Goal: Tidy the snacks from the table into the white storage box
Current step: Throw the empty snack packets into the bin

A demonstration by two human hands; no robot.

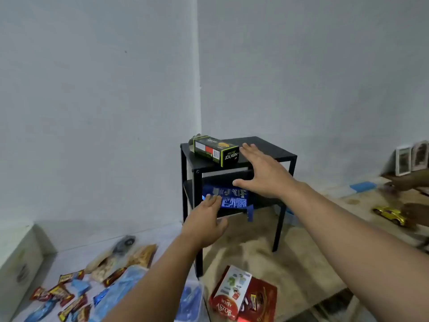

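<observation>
Home room (lived-in): rug (267, 259), toy car (392, 216), framed pictures (412, 158).

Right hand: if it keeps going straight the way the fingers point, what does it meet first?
Probably the Nextar box on the black table. The right hand is open, fingers aimed up-left, tips just short of the box's near end. Depth is unclear; it could pass just beside the box.

Two bare forearms are showing from the bottom edge up to the wrists, wearing no sleeves, watch, bracelet or gloves, and ending in the bare left hand (204, 219) and the bare right hand (264, 173), whose fingers are carrying no rings that can be seen.
</observation>
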